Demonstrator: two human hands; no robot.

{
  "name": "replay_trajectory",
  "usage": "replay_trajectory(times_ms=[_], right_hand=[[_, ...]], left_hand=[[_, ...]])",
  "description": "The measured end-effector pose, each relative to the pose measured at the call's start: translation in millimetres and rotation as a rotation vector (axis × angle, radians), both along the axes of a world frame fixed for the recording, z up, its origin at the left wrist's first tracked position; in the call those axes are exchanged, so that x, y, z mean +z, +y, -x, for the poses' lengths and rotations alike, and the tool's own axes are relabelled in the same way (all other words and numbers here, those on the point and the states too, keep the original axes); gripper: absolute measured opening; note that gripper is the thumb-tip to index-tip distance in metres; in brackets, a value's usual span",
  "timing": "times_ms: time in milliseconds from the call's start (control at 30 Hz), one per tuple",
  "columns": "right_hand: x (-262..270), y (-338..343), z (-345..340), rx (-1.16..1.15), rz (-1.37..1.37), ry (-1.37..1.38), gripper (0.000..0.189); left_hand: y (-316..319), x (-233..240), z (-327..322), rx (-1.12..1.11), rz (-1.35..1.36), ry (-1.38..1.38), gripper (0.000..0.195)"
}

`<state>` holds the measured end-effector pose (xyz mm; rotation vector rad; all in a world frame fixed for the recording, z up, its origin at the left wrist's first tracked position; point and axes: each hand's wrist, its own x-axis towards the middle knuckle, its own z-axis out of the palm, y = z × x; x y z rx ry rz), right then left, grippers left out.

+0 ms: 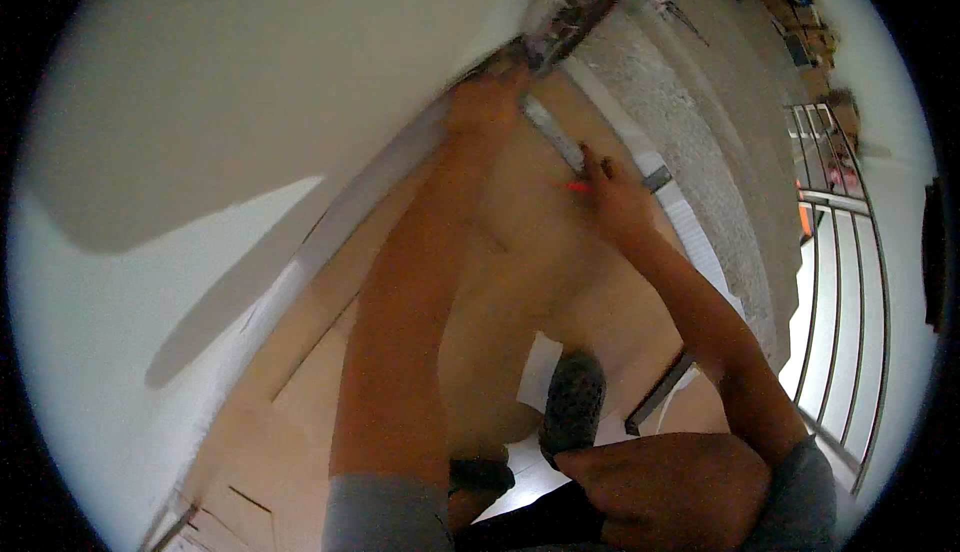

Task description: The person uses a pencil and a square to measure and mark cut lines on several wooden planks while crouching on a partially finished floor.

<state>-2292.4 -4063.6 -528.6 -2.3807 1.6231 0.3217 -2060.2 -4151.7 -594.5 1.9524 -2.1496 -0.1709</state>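
My left hand (487,98) is at the corner where the pale wall (225,64) meets the tan board-like surface (517,252) in front of me, close to the foot of a dark upright frame (592,12). Blur hides what its fingers do there. To the right, my right hand (619,196) grips the near end of a narrow light-grey strip (553,132), whose far end reaches towards my left hand. Something small and red (578,187) shows beside the right fingers. The exact kind of strip cannot be told.
A rough grey floor (675,102) lies beyond the surface's right edge. Metal railings (840,252) stand at the far right. Near my shoe (574,402) are a small white piece (539,368) and a dark bar (660,394). Mixed items (810,27) are heaped at the upper right.
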Motion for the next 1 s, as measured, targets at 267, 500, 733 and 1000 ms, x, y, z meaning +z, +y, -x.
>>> replay_trajectory(times_ms=[267,500,733,1000], right_hand=[[-7,4,4,0.047,0.02,0.068,0.069],[-33,43,-32,0.287,0.084,-0.068,0.067],[-7,94,-83,0.37,0.045,-0.16,0.068],[-3,127,-109,0.414,-0.097,-0.146,0.063]], left_hand=[[130,80,-20,0.383,-0.039,0.371,0.05],[221,17,-163,0.259,0.118,-0.22,0.055],[213,-1,-163,0.37,0.188,-0.116,0.048],[199,19,-145,0.419,0.282,-0.158,0.014]])
